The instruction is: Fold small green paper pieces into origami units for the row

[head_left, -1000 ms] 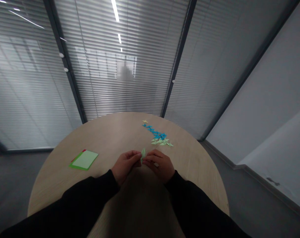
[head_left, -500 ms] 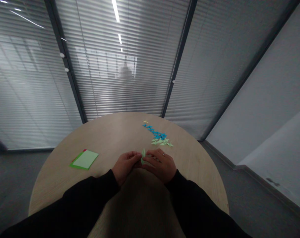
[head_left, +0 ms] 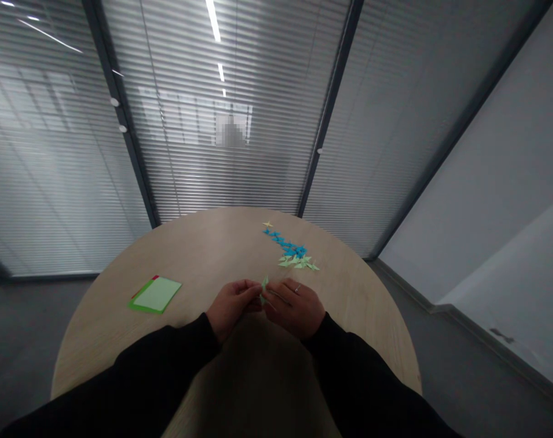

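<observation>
Head view: your left hand (head_left: pixel 230 306) is nearly closed, thumb pressed against curled fingers, pinching a small light green paper piece (head_left: pixel 266 282) by its left side. Your right hand (head_left: pixel 299 309) is bent inward, knuckles up, fingers curled, fingertips closed on the same piece from its right. Which right fingers press hardest, can't tell; they overlap. A thin ring (head_left: pixel 297 288) shows on one right finger. Paper sits between the two hands, roughly upright, narrow tip poking up above your fingertips; lower part mostly hidden by fingers. Exact folds too small to read. Hands are close together, near your side of the round wooden counter (head_left: pixel 212 240). Black sleeves (head_left: pixel 166 350) cover both your forearms.

Just beyond your right hand: a cluster of light green folded pieces (head_left: pixel 299 262) on the counter. Touching or just behind those, blue folded pieces (head_left: pixel 294 250), bunched at the near end, trailing off in a line away from you and to the left. One yellow folded piece (head_left: pixel 267 224) at the far end. Well left of your left hand: a stack of paper sheets (head_left: pixel 157 296), pale green on top, brighter green edge under it, bit of red at the far corner.
</observation>
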Tool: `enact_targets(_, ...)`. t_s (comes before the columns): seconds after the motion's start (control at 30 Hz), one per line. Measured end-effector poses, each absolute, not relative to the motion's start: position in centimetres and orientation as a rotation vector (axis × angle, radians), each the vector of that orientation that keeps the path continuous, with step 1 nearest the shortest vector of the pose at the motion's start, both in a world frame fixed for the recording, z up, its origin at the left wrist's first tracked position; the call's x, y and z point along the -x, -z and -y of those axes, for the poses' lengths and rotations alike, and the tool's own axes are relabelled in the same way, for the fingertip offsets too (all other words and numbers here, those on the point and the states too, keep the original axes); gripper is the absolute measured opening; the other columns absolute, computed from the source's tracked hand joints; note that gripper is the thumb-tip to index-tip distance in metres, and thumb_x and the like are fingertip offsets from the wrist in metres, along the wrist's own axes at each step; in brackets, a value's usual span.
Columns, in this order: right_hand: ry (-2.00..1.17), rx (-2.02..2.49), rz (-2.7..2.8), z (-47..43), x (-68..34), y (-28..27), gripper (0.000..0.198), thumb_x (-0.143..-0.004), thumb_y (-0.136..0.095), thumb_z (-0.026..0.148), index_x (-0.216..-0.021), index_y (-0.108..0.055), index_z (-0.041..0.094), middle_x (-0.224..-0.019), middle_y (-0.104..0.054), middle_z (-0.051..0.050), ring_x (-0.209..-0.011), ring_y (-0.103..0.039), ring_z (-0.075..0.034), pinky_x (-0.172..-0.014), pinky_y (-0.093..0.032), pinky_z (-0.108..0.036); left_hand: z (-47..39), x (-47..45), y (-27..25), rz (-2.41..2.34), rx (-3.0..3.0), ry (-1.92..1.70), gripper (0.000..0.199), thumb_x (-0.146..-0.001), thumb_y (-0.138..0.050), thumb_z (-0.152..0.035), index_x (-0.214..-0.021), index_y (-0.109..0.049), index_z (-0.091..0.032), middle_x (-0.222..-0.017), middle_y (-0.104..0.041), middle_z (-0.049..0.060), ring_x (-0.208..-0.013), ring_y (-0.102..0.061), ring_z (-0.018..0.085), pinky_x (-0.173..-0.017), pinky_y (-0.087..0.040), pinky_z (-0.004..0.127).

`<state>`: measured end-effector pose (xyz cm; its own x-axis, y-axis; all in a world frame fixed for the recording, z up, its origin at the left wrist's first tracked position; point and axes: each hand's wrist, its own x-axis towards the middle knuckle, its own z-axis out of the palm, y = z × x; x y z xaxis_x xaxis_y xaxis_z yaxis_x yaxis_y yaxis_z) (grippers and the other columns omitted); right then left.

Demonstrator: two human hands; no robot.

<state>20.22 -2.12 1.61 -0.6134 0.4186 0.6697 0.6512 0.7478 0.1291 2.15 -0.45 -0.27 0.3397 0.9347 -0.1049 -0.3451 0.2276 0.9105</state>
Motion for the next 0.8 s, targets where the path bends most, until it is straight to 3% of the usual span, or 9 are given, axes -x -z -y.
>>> enact_targets(0.23,0.280,0.880,2.124,1.8,-19.5,-0.9,0.013,-0.089,-0.055,0.019,-0.088,-0.067,0.022,-0.095,-0.070,-0.007,-0.088,-0.063,-0.021,-0.081,-0.053,-0.037,0.6,-2.3,0.1,-0.798,-0.975,-1.035,0.032,-0.067,-0.081,-0.038,-0.077,-0.063,-0.013,-0.066,-0.064,0.001,-0.060,-0.059,0.010,-0.062,-0.047,0.024)
enact_targets(0.37,-0.136,1.021,1.823,1.7,-18.9,-0.3,0.013,-0.089,-0.056,0.028,-0.084,-0.064,0.020,-0.104,-0.064,-0.011,-0.091,-0.064,-0.020,-0.069,-0.057,-0.031,0.8,-2.4,-0.2,-0.790,-1.007,-1.068,0.031,-0.068,-0.079,-0.038,-0.078,-0.064,-0.013,-0.070,-0.064,0.001,-0.063,-0.059,0.010,-0.067,-0.047,0.025)
enact_targets(0.53,-0.441,1.085,1.747,1.7,-18.5,0.1,0.016,-0.091,-0.054,0.034,-0.088,-0.061,0.020,-0.082,-0.067,-0.004,-0.072,-0.066,-0.016,-0.062,-0.056,-0.027,0.8,-2.5,-0.3,-0.820,-1.069,-1.039,0.031,-0.068,-0.078,-0.039,-0.076,-0.063,-0.013,-0.068,-0.063,0.002,-0.062,-0.057,0.012,-0.063,-0.044,0.025)
enact_targets(0.8,-0.568,1.128,1.625,1.6,-18.5,0.4,0.014,-0.086,-0.061,0.034,-0.084,-0.062,0.019,-0.076,-0.068,-0.002,-0.062,-0.064,-0.015,-0.057,-0.054,-0.026,1.0,-2.3,-0.7,-0.893,-1.282,-0.968,0.032,-0.072,-0.073,-0.045,-0.077,-0.065,-0.014,-0.066,-0.063,0.001,-0.059,-0.054,0.012,-0.057,-0.038,0.024)
